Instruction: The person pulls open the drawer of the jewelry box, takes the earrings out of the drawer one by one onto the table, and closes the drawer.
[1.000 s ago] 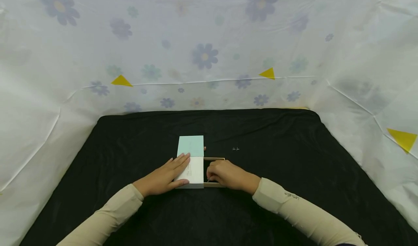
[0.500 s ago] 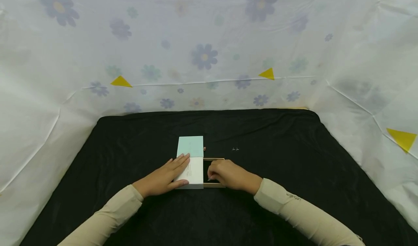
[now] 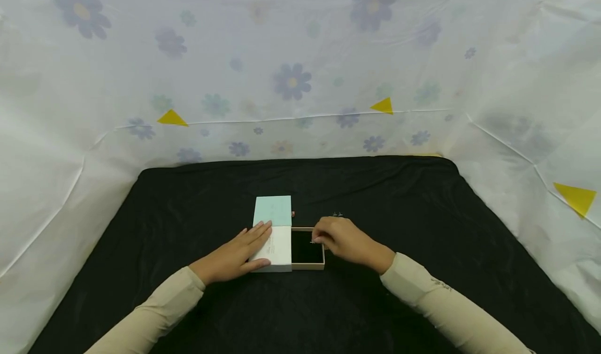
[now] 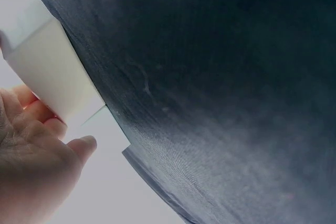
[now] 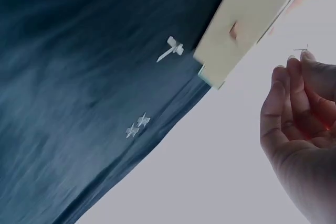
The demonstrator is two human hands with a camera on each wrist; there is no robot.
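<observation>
My left hand (image 3: 239, 255) lies with straight fingers on a box's white sleeve (image 3: 281, 247), across its left side. From the sleeve's right side a drawer (image 3: 307, 266) with a dark inside is pulled out. Over the drawer's right edge, my right hand (image 3: 345, 239) pinches a tiny silver pin-like piece (image 5: 301, 50) between thumb and fingertips. Its exact kind is too small to tell. Two small silver spiky pieces (image 5: 137, 125) lie side by side on the black cloth, behind the right hand in the head view.
A mint-green box (image 3: 273, 210) touches the white sleeve's far side. A small pinkish piece (image 3: 293, 214) sits at its right edge. Black cloth (image 3: 399, 197) covers the table. White sheeting with flowers (image 3: 293, 82) rises behind and at both sides.
My right hand has risen from inside the drawer and shifted right and away from me, with the tiny silver piece pinched. More of the drawer's inside shows. The left hand stays put.
</observation>
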